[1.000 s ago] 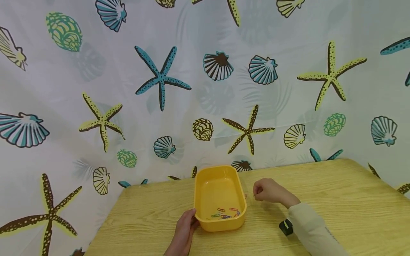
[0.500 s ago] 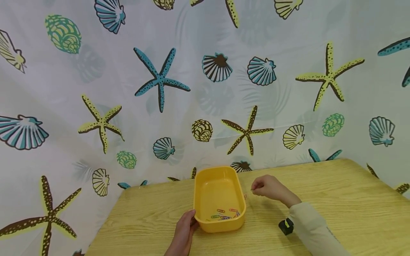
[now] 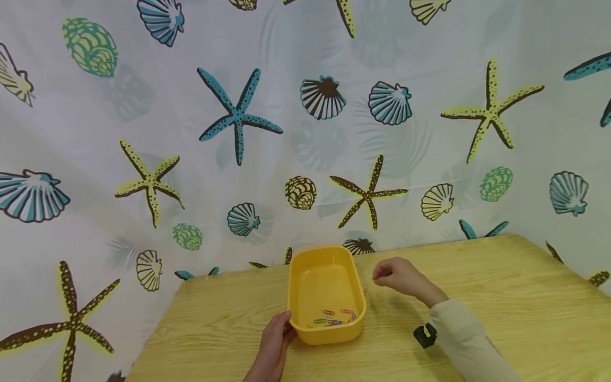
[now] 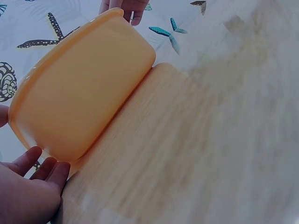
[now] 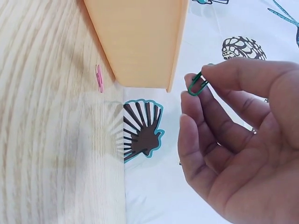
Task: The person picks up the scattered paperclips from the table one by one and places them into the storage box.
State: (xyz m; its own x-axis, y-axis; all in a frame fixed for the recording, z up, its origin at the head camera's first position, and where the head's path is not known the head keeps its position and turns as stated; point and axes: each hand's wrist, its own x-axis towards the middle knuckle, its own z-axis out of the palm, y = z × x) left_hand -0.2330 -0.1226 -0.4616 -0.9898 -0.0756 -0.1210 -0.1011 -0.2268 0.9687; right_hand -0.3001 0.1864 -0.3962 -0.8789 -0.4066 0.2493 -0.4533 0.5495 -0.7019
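A yellow plastic bin [image 3: 320, 289] stands on the table with several coloured paper clips [image 3: 332, 321] at its near end. My left hand [image 3: 273, 345] holds the bin's near left corner; in the left wrist view its thumb is at the rim and its fingers [image 4: 58, 175] lie against the outer wall. To the right of the bin, my right hand [image 3: 400, 277] is raised over the table, pinching a green paper clip [image 5: 198, 85] between thumb and forefinger. Its other fingers are loosely bent. A pink paper clip [image 5: 99, 78] lies on the table beside the bin's right wall.
The wooden table [image 3: 506, 297] reaches back to a white curtain [image 3: 267, 175] printed with shells and starfish. Close by the right sleeve [image 3: 470, 339] is a small black block [image 3: 425, 335] with a yellow-green piece on it.
My right hand has risen a little from near the tabletop and shifted slightly left, with the green paper clip in its fingertips. The left hand and the bin have stayed put.
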